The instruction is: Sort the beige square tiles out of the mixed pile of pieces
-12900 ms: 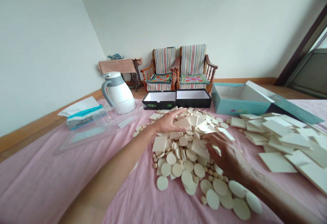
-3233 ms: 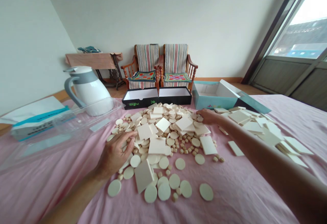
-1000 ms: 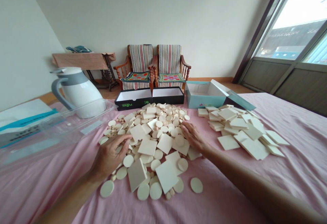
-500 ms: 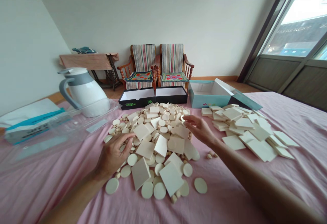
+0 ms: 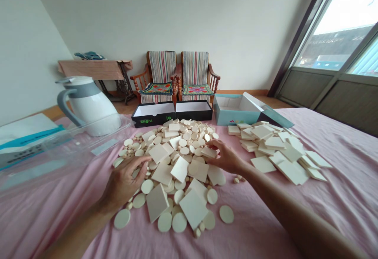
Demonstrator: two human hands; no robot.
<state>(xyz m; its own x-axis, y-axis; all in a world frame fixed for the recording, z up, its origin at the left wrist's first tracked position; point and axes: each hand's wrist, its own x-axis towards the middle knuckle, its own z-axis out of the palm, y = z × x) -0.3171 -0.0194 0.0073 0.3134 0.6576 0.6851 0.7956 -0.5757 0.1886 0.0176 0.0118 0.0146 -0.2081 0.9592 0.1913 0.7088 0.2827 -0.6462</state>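
Note:
A mixed pile of pale wooden discs (image 5: 178,222) and square wooden tiles (image 5: 193,208) covers the middle of the pink cloth. At the pile's right side, my right hand (image 5: 226,157) is closed on the edge of a square wooden tile (image 5: 209,152), which sits tilted between thumb and fingers. My left hand (image 5: 125,180) rests at the left edge of the pile, thumb and fingers apart with nothing held. Its fingertips reach close to another square tile (image 5: 158,153); whether they touch it I cannot tell.
A separate heap of square tiles (image 5: 292,150) lies to the right. Behind stand two open black boxes (image 5: 153,120) and a light blue box (image 5: 236,117). On the left are a white jug (image 5: 94,109), a clear plastic tray (image 5: 73,152) and a blue-and-white packet (image 5: 29,141).
My right hand has come down from near a small disc and taken hold of a square tile, which is now tilted. My left hand stays by the pile. The view has turned slightly right.

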